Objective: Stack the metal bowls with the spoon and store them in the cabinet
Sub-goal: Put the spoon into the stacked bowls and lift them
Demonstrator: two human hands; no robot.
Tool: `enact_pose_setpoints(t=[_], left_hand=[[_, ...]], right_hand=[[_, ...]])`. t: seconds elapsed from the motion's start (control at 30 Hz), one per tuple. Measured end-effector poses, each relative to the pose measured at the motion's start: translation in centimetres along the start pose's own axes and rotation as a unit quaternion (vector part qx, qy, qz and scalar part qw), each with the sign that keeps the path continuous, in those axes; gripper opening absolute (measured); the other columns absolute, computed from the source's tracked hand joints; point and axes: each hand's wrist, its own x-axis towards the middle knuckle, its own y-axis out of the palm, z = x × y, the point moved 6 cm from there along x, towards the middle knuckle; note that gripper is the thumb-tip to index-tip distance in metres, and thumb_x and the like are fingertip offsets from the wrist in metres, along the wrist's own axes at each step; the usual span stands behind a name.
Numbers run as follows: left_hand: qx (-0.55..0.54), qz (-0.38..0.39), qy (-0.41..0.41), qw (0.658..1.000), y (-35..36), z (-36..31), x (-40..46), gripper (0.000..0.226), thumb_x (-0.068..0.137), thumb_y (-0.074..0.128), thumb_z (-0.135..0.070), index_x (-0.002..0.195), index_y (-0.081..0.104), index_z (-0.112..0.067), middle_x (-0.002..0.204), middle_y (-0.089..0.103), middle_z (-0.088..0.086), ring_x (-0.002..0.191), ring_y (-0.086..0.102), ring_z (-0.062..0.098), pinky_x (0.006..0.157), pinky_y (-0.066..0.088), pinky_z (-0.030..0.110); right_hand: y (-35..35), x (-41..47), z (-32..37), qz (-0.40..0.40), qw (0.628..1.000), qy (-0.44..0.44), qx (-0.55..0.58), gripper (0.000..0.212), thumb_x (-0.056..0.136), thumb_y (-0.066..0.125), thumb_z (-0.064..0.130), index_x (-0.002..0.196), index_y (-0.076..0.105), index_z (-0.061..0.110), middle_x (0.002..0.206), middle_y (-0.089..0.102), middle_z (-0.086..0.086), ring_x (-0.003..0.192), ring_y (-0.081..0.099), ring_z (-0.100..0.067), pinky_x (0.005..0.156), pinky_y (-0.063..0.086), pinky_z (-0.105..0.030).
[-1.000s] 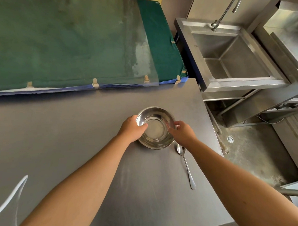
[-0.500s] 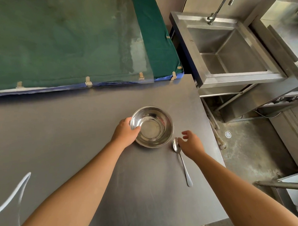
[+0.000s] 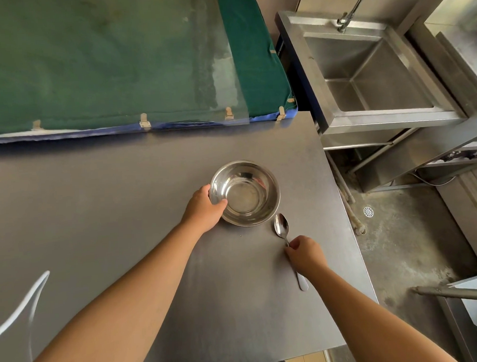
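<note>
A shiny metal bowl [image 3: 246, 192] stands upright on the grey steel table [image 3: 124, 213]; a second rim showing under its right side suggests nested bowls. My left hand [image 3: 205, 207] grips its left rim, thumb inside. A metal spoon [image 3: 282, 229] lies just right of the bowl, its bowl end pointing away from me. My right hand [image 3: 303, 250] pinches the middle of the spoon's handle; the handle's tip sticks out below my wrist. The spoon still rests on the table.
A green padded mat [image 3: 103, 63] lies across the back of the table. Right of the table stands a steel sink [image 3: 364, 74] with a tap. The table's right edge drops to a concrete floor with a drain [image 3: 368, 211]. A white curved object [image 3: 21, 305] sits at the lower left.
My right hand left the bowl's right rim, moved down along the spoon and closed on its handle. My left hand stayed on the bowl's left rim.
</note>
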Motion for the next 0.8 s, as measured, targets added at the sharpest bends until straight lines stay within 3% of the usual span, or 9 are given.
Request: enact_pose_setpoints(t=[0.13, 0.27, 0.37, 0.6, 0.7, 0.8], left_hand=[[-0.008, -0.001, -0.006, 1.0, 0.0, 0.2, -0.3, 0.043, 0.089, 0.066, -0.033, 0.13, 0.058, -0.022, 0.107, 0.053, -0.013, 0.095, 0.051, 0.011, 0.073, 0.038, 0.024], [-0.016, -0.003, -0.008, 1.0, -0.1, 0.2, -0.7, 0.041, 0.089, 0.066, -0.033, 0.128, 0.059, -0.022, 0.102, 0.053, -0.014, 0.092, 0.051, 0.01, 0.062, 0.033, 0.015], [-0.016, -0.006, -0.012, 1.0, -0.1, 0.2, -1.0, 0.042, 0.089, 0.066, -0.033, 0.128, 0.059, -0.021, 0.102, 0.053, -0.012, 0.092, 0.05, 0.012, 0.066, 0.036, 0.022], [-0.018, 0.004, -0.03, 0.999, 0.1, 0.2, -1.4, 0.043, 0.089, 0.066, -0.033, 0.129, 0.058, -0.019, 0.108, 0.057, -0.007, 0.092, 0.055, 0.015, 0.067, 0.04, 0.025], [-0.055, 0.016, -0.053, 0.997, 0.2, 0.4, -1.5, 0.04, 0.089, 0.068, -0.034, 0.124, 0.059, -0.019, 0.108, 0.059, -0.007, 0.095, 0.064, 0.023, 0.083, 0.056, 0.038], [-0.111, 0.017, -0.07, 0.991, 0.4, 0.8, -1.5, 0.02, 0.089, 0.068, -0.031, 0.104, 0.064, -0.019, 0.099, 0.071, 0.005, 0.092, 0.069, 0.03, 0.087, 0.059, 0.051]], right_hand=[[0.1, -0.1, 0.1, 0.019, 1.0, 0.0, 0.012, 0.024, 0.093, 0.065, 0.022, 0.091, 0.072, -0.001, 0.079, 0.067, -0.013, 0.07, 0.058, -0.027, 0.061, 0.043, -0.03], [-1.0, -0.4, -0.1, 0.019, 0.999, 0.004, 0.031, 0.018, 0.093, 0.066, 0.021, 0.079, 0.068, 0.011, 0.069, 0.059, -0.002, 0.06, 0.053, -0.019, 0.057, 0.043, -0.029], [-3.0, -0.6, 0.1, -0.006, 0.999, -0.003, 0.04, 0.02, 0.094, 0.067, 0.021, 0.08, 0.069, 0.008, 0.065, 0.056, -0.004, 0.06, 0.052, -0.022, 0.057, 0.041, -0.029], [-9.2, -0.9, 4.0, -0.078, 0.993, -0.066, 0.057, 0.012, 0.093, 0.07, 0.022, 0.086, 0.07, 0.012, 0.066, 0.06, 0.001, 0.061, 0.055, -0.016, 0.053, 0.038, -0.026], [-10.5, -0.7, 6.9, -0.084, 0.989, -0.101, 0.066, 0.009, 0.092, 0.072, 0.023, 0.091, 0.07, 0.015, 0.073, 0.063, 0.003, 0.066, 0.058, -0.015, 0.054, 0.039, -0.024], [-10.4, -0.4, 9.6, -0.073, 0.988, -0.129, 0.05, 0.009, 0.091, 0.072, 0.022, 0.093, 0.073, 0.013, 0.077, 0.065, 0.002, 0.069, 0.058, -0.014, 0.057, 0.042, -0.025]])
